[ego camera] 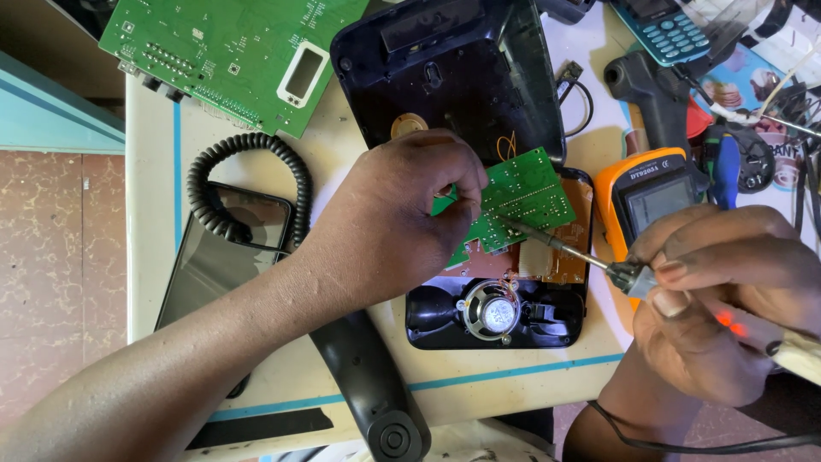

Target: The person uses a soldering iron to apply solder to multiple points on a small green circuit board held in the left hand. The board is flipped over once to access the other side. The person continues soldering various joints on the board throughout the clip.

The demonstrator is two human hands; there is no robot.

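My left hand [402,214] pinches the left edge of a small green circuit board [522,197] and holds it tilted over the opened black telephone base [445,312]. My right hand [727,291] grips a soldering iron [590,257], whose thin tip touches the board near its lower middle. A round speaker [491,310] sits in the base just below the board. A brown board [564,257] lies under the green one.
The black phone cover [453,77] lies upside down behind. A large green circuit board [231,51], a coiled cord [248,171], a smartphone [218,257], a black handset [368,385], an orange multimeter [658,192], a glue gun [650,90] and a keypad phone [667,30] crowd the table.
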